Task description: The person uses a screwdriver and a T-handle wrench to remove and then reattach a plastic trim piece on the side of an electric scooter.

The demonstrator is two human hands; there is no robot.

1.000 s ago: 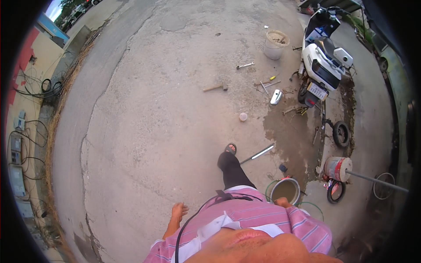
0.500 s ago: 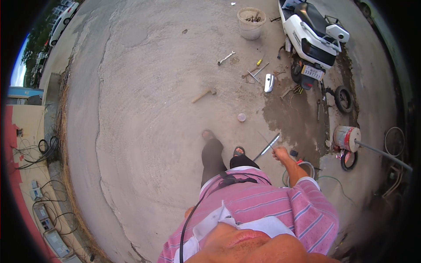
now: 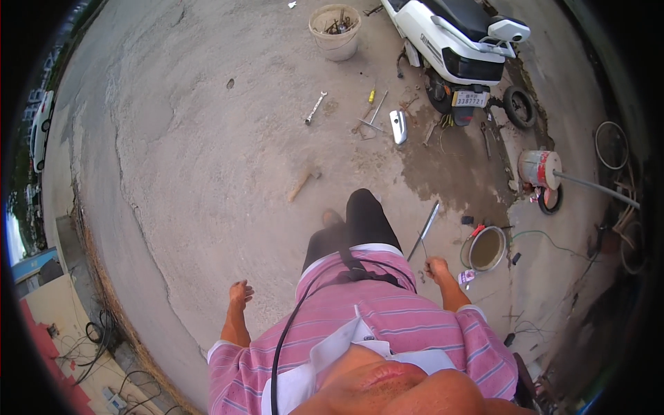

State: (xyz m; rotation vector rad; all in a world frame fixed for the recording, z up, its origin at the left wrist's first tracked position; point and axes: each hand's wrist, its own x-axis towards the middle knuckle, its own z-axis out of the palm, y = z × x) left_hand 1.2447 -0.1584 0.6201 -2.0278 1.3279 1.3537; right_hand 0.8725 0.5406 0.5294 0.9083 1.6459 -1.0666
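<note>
My left hand (image 3: 241, 292) hangs beside my hip over the concrete, fingers loosely apart and holding nothing. My right hand (image 3: 436, 268) is closed on a thin metal rod (image 3: 425, 247). Just beyond it lies a long dark-and-silver bar (image 3: 427, 225). To its right are a basin of murky water (image 3: 487, 249), a red-handled tool (image 3: 477, 231) and a small white-and-purple container (image 3: 467, 277). Ahead on the ground lie a wooden-handled hammer (image 3: 302, 183), a wrench (image 3: 315, 107), a yellow-handled screwdriver (image 3: 372, 95) and a silver-white panel (image 3: 398, 127).
A white scooter (image 3: 456, 52) stands at the upper right, beside a bucket of tools (image 3: 335, 38). Tyres (image 3: 519, 107) and a drum with a long pole (image 3: 538, 168) line the right side. A wall with cables (image 3: 76, 346) edges the lower left, a parked car (image 3: 41, 131) beyond.
I have stepped forward, the scooter and tools shifting up and leftward in view. My right hand, raised with the rod half a second ago, is lower; my left hand has come back into view.
</note>
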